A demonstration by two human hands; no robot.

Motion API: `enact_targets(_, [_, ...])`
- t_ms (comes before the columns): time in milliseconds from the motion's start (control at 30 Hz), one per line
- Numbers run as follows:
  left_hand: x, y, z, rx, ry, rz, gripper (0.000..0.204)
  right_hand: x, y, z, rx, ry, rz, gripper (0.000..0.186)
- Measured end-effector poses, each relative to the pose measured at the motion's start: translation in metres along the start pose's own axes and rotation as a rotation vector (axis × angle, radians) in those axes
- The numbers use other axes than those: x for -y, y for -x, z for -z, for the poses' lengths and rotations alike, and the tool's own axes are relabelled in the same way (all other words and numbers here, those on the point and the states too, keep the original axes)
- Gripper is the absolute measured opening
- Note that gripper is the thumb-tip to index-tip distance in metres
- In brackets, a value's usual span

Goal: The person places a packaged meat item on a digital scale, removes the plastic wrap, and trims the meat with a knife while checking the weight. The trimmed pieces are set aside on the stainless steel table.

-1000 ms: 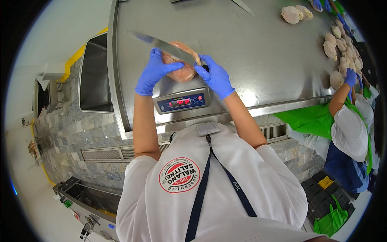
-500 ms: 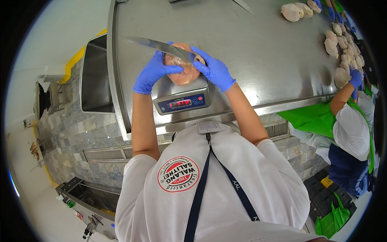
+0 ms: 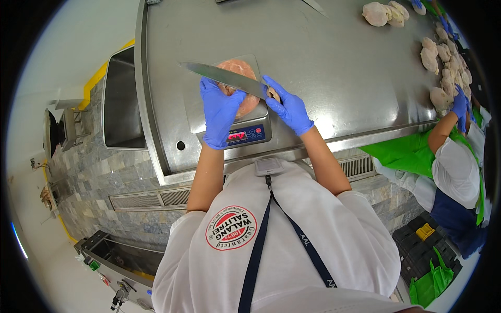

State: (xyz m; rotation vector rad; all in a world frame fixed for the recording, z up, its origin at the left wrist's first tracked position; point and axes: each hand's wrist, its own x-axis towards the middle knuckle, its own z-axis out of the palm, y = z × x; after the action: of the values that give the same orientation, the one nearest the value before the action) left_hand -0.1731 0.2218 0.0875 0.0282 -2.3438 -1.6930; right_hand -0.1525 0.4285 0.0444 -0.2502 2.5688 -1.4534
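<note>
My left hand (image 3: 218, 112), in a blue glove, is closed on a pink piece of raw meat (image 3: 237, 68) lying on the platform of a digital scale (image 3: 197, 117). My right hand (image 3: 289, 109), also gloved, grips a large knife (image 3: 214, 72); its long blade lies slanted across the top of the meat, tip to the upper left. A small pale bit (image 3: 274, 95) shows among the right fingers, too small to identify. The scale, with a red-lit display partly behind my left wrist, stands on the steel table (image 3: 344, 68) near its front edge.
Pale poultry pieces (image 3: 376, 14) lie at the table's right, where co-workers' gloved hands (image 3: 459, 104) work, and a person in white (image 3: 454, 167) stands. A steel sink (image 3: 107, 125) adjoins the left edge. A second blade (image 3: 315, 8) lies at the back. Black crates (image 3: 407, 245) are low right.
My hands have shifted slightly down and right, my left hand now partly over the display. The knife has moved with them, and more of the scale's left platform shows.
</note>
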Motion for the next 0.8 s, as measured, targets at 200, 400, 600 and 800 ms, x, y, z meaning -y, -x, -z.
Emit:
enact_targets(200, [-0.002,-0.019,0.025,0.29,0.088,0.081,0.09,-0.008,-0.01,-0.005,-0.062,0.003,0.112,0.07])
enact_targets(400, [0.013,-0.025,0.036,0.362,-0.004,0.019,0.093,-0.005,-0.026,-0.01,-0.11,0.135,0.22,0.076])
enact_targets(600, [0.006,-0.024,0.04,0.385,0.085,0.084,0.093,0.01,-0.035,-0.012,-0.14,0.179,0.232,0.075])
enact_targets(800, [0.006,-0.024,0.036,0.468,0.051,0.059,0.088,0.018,-0.059,-0.02,-0.309,-0.03,0.209,0.066])
